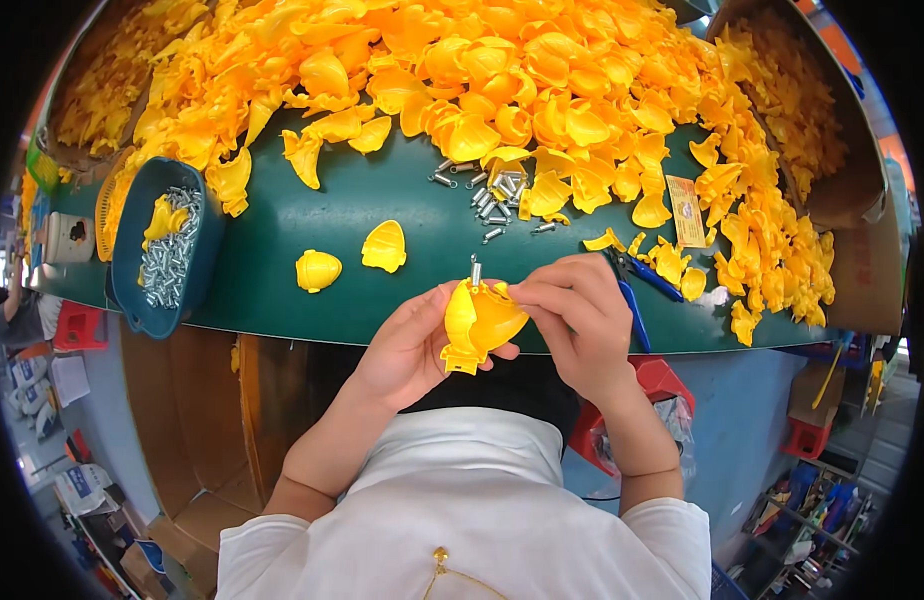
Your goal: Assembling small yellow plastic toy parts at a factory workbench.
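My left hand (407,345) cups a yellow plastic shell piece (477,325) just above the near edge of the green table (312,205). A small metal screw (475,270) stands upright at the top of the shell. My right hand (572,315) pinches the shell's right rim with thumb and fingertips. Two loose yellow shell pieces (317,270) (385,246) lie on the table a little to the left of my hands. A scatter of metal screws (497,195) lies beyond my hands.
A huge heap of yellow shell parts (502,80) covers the far half of the table. A dark blue tray (132,255) with screws sits at the left. Blue-handled pliers (637,285) lie right of my right hand. Cardboard boxes (867,170) of yellow parts flank the table.
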`<state>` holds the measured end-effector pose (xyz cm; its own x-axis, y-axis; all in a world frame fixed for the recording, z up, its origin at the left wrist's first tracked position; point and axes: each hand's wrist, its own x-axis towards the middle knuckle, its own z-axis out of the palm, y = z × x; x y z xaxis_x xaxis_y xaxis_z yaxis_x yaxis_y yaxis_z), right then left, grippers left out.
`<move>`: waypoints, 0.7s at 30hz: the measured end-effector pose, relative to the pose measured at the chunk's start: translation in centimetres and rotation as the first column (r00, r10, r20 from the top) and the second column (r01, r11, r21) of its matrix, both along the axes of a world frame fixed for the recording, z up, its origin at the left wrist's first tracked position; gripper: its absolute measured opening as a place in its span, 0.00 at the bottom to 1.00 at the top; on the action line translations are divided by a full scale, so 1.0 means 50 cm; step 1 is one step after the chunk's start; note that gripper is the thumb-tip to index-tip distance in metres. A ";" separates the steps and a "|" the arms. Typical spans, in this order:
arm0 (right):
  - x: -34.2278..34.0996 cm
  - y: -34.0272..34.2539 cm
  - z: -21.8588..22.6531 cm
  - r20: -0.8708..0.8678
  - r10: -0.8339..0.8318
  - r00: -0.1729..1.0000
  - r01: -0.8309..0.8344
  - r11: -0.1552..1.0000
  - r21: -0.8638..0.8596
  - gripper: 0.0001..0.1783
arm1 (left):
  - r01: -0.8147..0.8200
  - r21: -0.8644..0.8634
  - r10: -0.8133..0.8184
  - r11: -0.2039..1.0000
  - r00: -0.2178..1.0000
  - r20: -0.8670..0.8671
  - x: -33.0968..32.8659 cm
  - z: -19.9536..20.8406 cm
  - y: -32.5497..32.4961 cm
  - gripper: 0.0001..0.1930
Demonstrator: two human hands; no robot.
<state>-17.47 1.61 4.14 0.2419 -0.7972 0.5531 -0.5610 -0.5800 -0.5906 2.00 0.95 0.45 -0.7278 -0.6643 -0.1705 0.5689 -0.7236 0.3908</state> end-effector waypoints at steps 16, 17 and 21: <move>-0.023 -0.012 0.035 0.363 -0.169 0.916 -0.163 0.672 0.723 0.07 | 0.018 -0.104 -0.002 0.994 0.988 0.155 -0.020 0.026 -0.009 0.22; -0.033 -0.019 0.035 0.388 -0.164 0.907 -0.211 0.619 0.756 0.06 | 0.040 -0.109 -0.024 0.993 0.989 0.146 -0.024 0.027 -0.012 0.22; -0.049 -0.038 0.012 0.535 -0.030 0.844 -0.424 0.573 0.702 0.08 | 0.007 -0.165 0.032 0.986 0.973 0.229 -0.024 0.018 -0.005 0.26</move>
<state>-19.92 -0.28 4.76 0.3617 -0.9168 -0.1695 -0.0343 0.1686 -0.9851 0.78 0.68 1.33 -0.6731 -0.7059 -0.2204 0.4582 -0.6320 0.6250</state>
